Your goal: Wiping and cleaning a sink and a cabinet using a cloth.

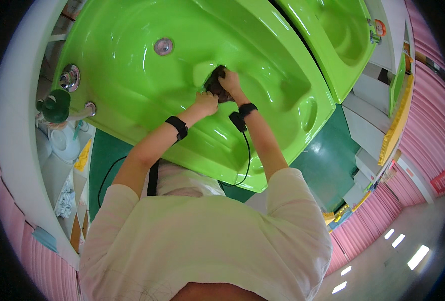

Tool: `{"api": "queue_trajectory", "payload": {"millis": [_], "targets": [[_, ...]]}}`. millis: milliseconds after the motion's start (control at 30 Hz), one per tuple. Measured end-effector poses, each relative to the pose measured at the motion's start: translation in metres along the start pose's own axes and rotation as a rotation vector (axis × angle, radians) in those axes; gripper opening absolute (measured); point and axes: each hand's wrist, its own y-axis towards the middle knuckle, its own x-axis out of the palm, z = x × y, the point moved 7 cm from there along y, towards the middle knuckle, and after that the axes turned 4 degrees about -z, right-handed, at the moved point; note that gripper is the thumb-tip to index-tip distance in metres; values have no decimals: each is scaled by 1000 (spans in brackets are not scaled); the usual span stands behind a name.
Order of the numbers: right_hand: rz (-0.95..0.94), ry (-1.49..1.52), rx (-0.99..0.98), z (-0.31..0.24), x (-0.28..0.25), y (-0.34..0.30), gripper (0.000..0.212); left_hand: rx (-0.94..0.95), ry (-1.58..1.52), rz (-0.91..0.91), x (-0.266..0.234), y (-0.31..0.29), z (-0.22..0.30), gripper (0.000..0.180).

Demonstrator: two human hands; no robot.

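A dark brown, crumpled cloth (pixel 213 84) lies bunched in the bright green tub (pixel 182 118), against a raised part of its basin. My left hand (pixel 207 102) is closed on the cloth's near left edge, fingers curled. On the far right side, my right hand (pixel 229 82) grips the same cloth with bent fingers. Both wrists wear black bands, and a small black box (pixel 237 121) with a cable hangs by the right one. The fingertips are partly hidden by the cloth and the hands themselves.
A round metal drain (pixel 163 46) lies beyond my hands to the left. Metal fittings (pixel 70 78) and a dark green figure (pixel 56 106) stand at the tub's left end. Another green tub (pixel 332 30) is at the right. Shelves with a white basin (pixel 64 143) stand left.
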Motion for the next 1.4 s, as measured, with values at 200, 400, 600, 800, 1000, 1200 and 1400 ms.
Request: {"api": "queue_trajectory", "payload": {"millis": [200, 400, 600, 800, 1000, 1200, 1400], "targets": [[586, -153, -93, -1, -84, -14, 39, 9, 3, -34, 0, -2, -6, 53], [463, -354, -107, 6, -58, 38, 54, 38, -6, 101, 8, 4, -3, 46], [162, -398, 132, -13, -30, 37, 42, 15, -5, 80, 8, -2, -11, 47], [-167, -86, -78, 0, -17, 11, 41, 13, -49, 19, -3, -6, -7, 47], [472, 6, -356, -43, -104, 35, 44, 42, -29, 63, 5, -1, -11, 49], [245, -430, -535, -68, -52, 65, 56, 14, -70, 51, 2, -6, -14, 50], [307, -373, -140, -23, -41, 42, 54, 2, -63, 89, 2, -6, -20, 48]]}}
